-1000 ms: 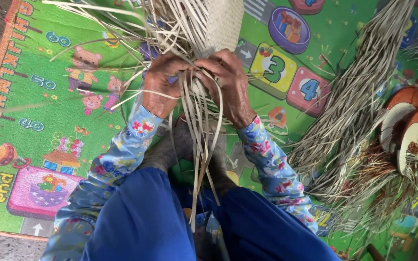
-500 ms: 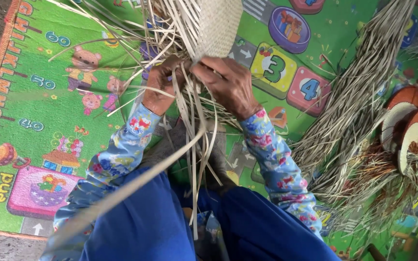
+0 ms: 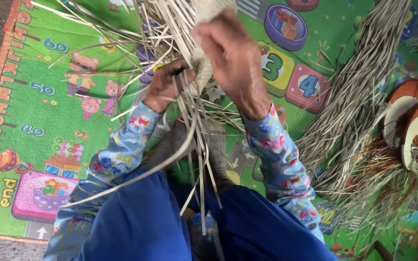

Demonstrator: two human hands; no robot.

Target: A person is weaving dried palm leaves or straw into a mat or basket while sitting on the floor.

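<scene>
Woven basket (image 3: 204, 29), top cut off by frame; left hand (image 3: 163, 87) closed on loose strips (image 3: 197, 145), right hand (image 3: 233, 53) grip on strips unclear, fingertips hidden.

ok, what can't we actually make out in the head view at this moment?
- Woven piece: its upper part is cut off by the top edge, and the right hand covers most of the rest.
- Left hand: fingertips buried among the loose strips, so the grip is unclear.
- Round woven items: partly covered by the bundle of dry strips, so no sure count.
- Play mat: far side cut off.
</scene>
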